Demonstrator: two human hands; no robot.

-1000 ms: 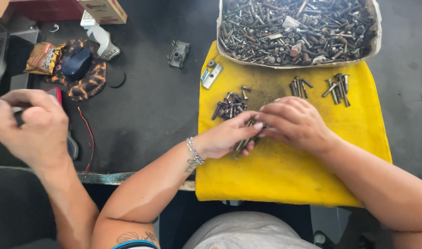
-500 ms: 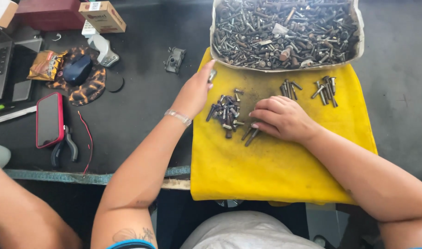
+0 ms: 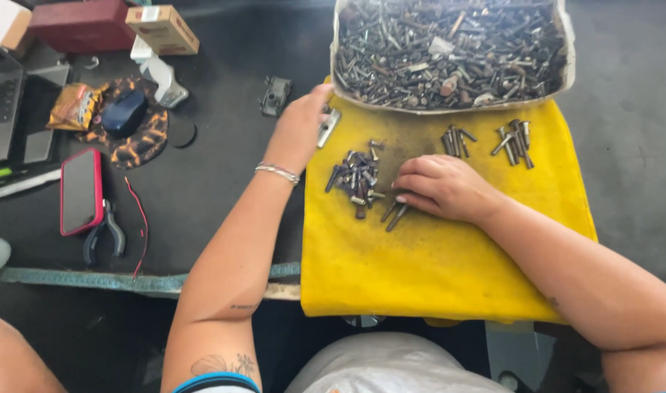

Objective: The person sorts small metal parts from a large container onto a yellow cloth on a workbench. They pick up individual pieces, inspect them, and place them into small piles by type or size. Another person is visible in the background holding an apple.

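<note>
Bolts (image 3: 355, 179), dark and rusty, heaped on yellow cloth (image 3: 435, 276) beside right hand (image 3: 442, 188).

Cardboard box (image 3: 162, 29) far-left; red-cased phone (image 3: 81, 191), dark screen.

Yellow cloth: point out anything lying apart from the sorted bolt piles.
On the yellow cloth, a flat metal bracket lies askew at the upper left edge under the left hand, unlike the bolt piles. Two bolts lie loose by the right hand.

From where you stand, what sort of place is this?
Probably a workshop bench for sorting hardware: a tray heaped with mixed bolts, small sorted piles on a yellow cloth, and pliers nearby.
</note>
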